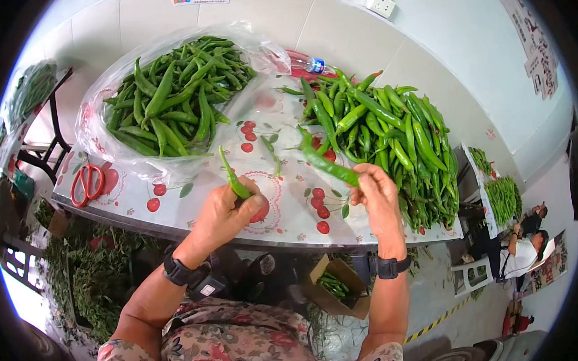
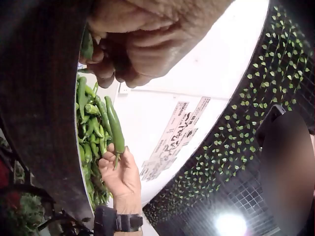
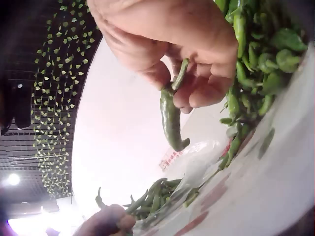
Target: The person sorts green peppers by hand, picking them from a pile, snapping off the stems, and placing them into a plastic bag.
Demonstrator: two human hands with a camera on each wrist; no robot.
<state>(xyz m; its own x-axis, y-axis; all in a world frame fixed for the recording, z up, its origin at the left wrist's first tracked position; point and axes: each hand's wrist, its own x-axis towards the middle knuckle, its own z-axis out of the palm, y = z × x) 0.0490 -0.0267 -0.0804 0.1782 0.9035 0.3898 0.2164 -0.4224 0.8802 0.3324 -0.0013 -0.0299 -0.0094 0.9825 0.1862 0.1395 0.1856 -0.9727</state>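
My left hand [image 1: 220, 215] grips a slim green chili pepper [image 1: 233, 175] near the table's front edge, its thin end pointing up and away. In the right wrist view that hand [image 3: 106, 221] shows only in part, low down. To the right, my right hand [image 1: 377, 201] pinches a larger green chili pepper [image 1: 330, 165] by its stem end; the right wrist view shows this pepper [image 3: 170, 120] hanging from thumb and fingers. Just behind that hand lies a big heap of green chili peppers [image 1: 389, 132]. A clear plastic bag [image 1: 93, 133] full of darker green peppers [image 1: 171, 102] stands at the left.
Red-handled scissors [image 1: 87, 185] lie at the left of the cherry-patterned tablecloth [image 1: 218, 164]. A small loose pepper [image 1: 272, 154] is between the bag and the heap. A plastic bottle [image 1: 313, 65] lies by the wall. Under the table a cardboard box [image 1: 341, 309] holds several peppers.
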